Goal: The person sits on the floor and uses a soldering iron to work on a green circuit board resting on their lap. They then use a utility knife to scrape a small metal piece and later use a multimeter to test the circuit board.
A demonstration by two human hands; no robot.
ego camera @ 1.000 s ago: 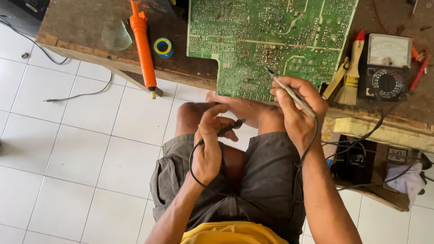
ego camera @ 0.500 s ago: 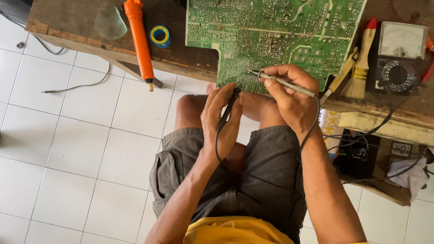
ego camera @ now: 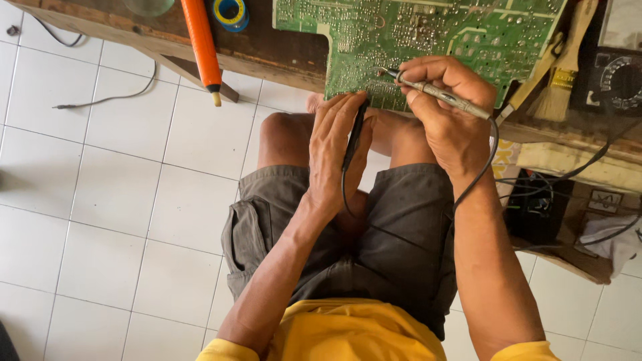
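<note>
Over the lap, the left hand (ego camera: pixel 334 157) now pinches the slim black test probe (ego camera: pixel 353 137), tip raised onto the green circuit board's (ego camera: pixel 428 33) near edge; the right hand (ego camera: pixel 448 113) grips the grey metal probe (ego camera: pixel 435 92), touching the board.

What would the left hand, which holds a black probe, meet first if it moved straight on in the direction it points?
The left hand points its thin black probe up at the green circuit board; the board's lower edge comes first, and the tip looks already on it, though depth is unclear.
</note>
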